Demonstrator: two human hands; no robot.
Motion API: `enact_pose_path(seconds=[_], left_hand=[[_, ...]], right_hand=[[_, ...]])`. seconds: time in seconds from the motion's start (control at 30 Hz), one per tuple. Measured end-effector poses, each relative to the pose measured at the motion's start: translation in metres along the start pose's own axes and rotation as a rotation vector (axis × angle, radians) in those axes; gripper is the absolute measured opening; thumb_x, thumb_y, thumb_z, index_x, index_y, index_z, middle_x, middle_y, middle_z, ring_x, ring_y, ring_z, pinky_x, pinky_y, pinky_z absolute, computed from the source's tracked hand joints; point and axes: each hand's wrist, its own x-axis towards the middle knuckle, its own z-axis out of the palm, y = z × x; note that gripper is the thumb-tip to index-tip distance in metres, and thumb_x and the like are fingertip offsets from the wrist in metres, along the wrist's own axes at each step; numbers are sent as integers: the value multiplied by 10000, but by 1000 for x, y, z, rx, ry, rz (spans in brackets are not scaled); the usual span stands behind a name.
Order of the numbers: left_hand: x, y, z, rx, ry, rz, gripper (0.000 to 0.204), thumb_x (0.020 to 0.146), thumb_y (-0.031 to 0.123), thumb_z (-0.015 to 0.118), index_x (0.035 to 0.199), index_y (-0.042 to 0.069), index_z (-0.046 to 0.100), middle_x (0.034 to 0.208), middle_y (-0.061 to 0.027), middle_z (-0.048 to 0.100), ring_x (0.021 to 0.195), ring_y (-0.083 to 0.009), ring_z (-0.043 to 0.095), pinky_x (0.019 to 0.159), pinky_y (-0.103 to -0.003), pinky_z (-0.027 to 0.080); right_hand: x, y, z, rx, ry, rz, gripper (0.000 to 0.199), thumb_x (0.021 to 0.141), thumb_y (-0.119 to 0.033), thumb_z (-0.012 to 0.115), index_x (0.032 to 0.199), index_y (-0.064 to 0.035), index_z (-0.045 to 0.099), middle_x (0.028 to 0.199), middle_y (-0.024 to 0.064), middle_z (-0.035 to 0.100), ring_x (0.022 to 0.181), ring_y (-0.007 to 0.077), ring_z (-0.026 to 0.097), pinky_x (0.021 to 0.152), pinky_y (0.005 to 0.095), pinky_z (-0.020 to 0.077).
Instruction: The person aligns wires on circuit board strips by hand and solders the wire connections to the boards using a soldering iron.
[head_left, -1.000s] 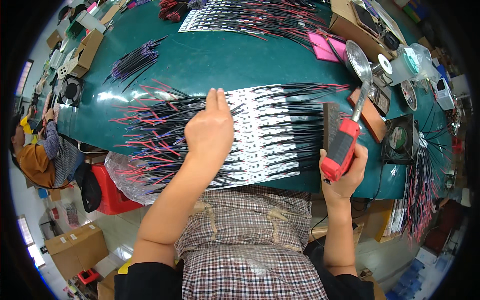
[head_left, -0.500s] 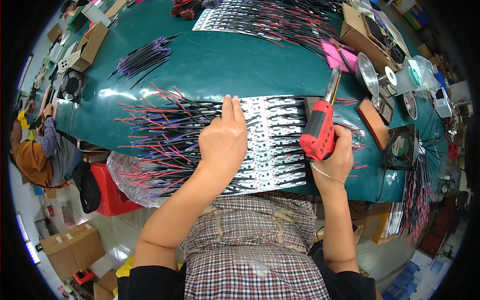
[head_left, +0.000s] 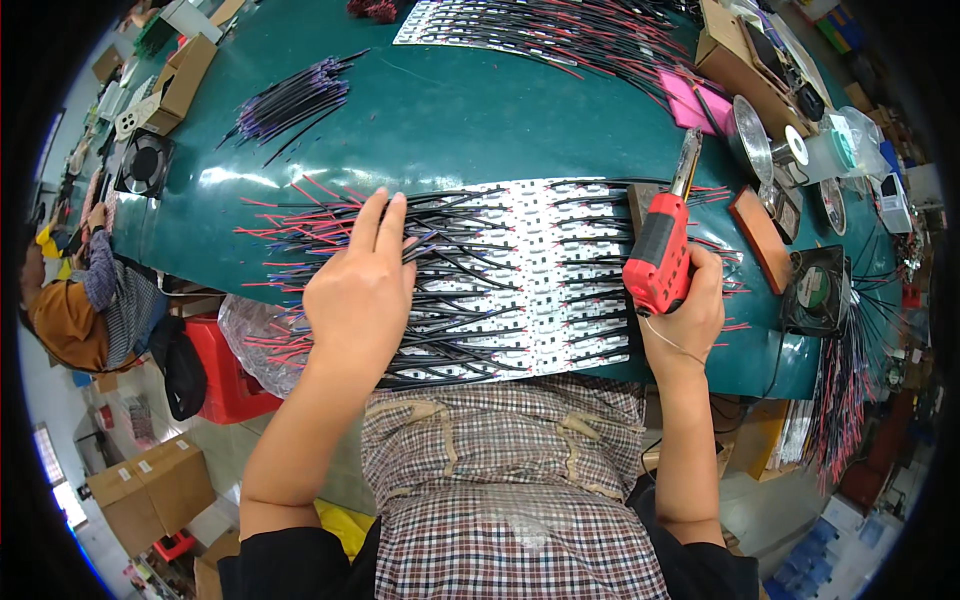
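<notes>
Green table (head_left: 470,120) carries everything here. Far left of our hands, off the table edge, another person (head_left: 70,300) in an orange top sits low, w/ a red stool (head_left: 225,365) and a clear plastic bag (head_left: 262,335) of wire bits closer in, just left of and below our left hand. Up beyond that hand: a black fan (head_left: 145,165), a small cardboard box (head_left: 185,75) and a loose bundle of dark wires (head_left: 290,100), all well apart from us.

Our left hand (head_left: 358,290) lies flat, fingers straight and together, palm down on the black and red wires (head_left: 300,225) that fan out from the white LED strips (head_left: 530,275). It holds nothing, just presses. The strips lie side by side in a sheet btw our two hands, near edge close to our checked shirt (head_left: 500,480).

Our right hand (head_left: 685,315) is closed round the grip of a red soldering gun (head_left: 658,250), tip pointing away from us, over the right end of the strips. Right of that hand: a brown block (head_left: 760,240), another black fan (head_left: 815,290), a solder spool (head_left: 795,145), a pink pad (head_left: 695,105). More strips w/ wires (head_left: 540,25) lie at the far side. Wire bunches (head_left: 840,390) hang off the table's right edge.
</notes>
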Motion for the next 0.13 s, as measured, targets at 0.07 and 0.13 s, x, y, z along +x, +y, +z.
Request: enact_pose_path(seconds=[0.07,0.13], left_hand=[[-5,-7,-5,63,-1,-10,549,820,110,716,1357,136,607,1401,-9,592,785,-254,721,700,-355,581],[-9,-20,-10,87,-36,-4,532,826,129,719,1347,142,616,1379,-29,603,826,-265,731,725,-352,587]], right_hand=[[0,2,0,-3,-15,18,637,641,19,831,1189,-59,515,1087,122,617,967,355,643,814,414,520],[1,4,1,-24,9,-43,602,665,-74,867,1162,-66,526,1022,117,607,911,363,641,743,435,521]])
